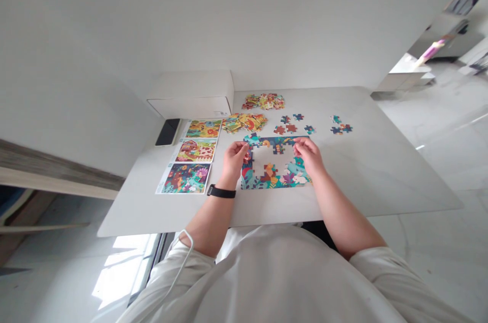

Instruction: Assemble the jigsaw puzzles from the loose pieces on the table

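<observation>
- Just behind the left grip [235, 156], I can see a black band [224, 192] round the wrist, smooth and narrow, a small squarish piece at its outer edge.
- Behind the right grip [308, 154], the wrist and forearm are bare.
- Farther back from both, a loose, plain, pale grey-white shirt [282, 272], softly creased, its sleeves short.
- Along the left sleeve [163, 269], a thin white cable [186, 260] bends in a loop.

The left hand [234, 156] and right hand [308, 154] cover parts of the puzzle [263, 184]; whether they pinch anything, I cannot tell. The box [190, 106] has a label [220, 113] too small to read. At far right, a pink object [432, 51] is blurred. The near edge cuts the shirt [297, 272].
</observation>
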The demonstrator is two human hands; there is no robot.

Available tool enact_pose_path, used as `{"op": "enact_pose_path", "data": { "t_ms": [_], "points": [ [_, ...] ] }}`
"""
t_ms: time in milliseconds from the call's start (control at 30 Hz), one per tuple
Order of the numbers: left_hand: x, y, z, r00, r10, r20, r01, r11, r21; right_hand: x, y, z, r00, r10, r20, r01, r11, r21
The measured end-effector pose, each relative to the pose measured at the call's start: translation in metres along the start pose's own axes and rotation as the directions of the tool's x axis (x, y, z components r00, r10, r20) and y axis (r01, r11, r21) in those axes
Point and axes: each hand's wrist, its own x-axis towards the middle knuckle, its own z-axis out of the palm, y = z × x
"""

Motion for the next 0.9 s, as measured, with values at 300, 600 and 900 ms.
{"op": "enact_pose_path", "data": {
  "t_ms": [300, 600, 900],
  "points": [
    [-0.009, -0.011, 0.013, 0.987, -0.033, 0.156, 0.029, 0.999, 0.028, -0.005, -0.013, 0.019, 0.944, -0.222, 0.243, 0.293, 0.905, -0.31],
    [-0.02, -0.009, 0.023, 0.967, -0.045, 0.25, 0.025, 0.996, 0.082, -0.017, -0.019, 0.04, 0.756, -0.37, 0.54, 0.64, 0.595, -0.487],
    [-0.012, -0.003, 0.014, 0.985, -0.014, 0.174, 0.005, 0.999, 0.05, -0.006, -0.02, 0.02, 0.858, -0.355, 0.371, 0.51, 0.677, -0.531]
  ]
}}
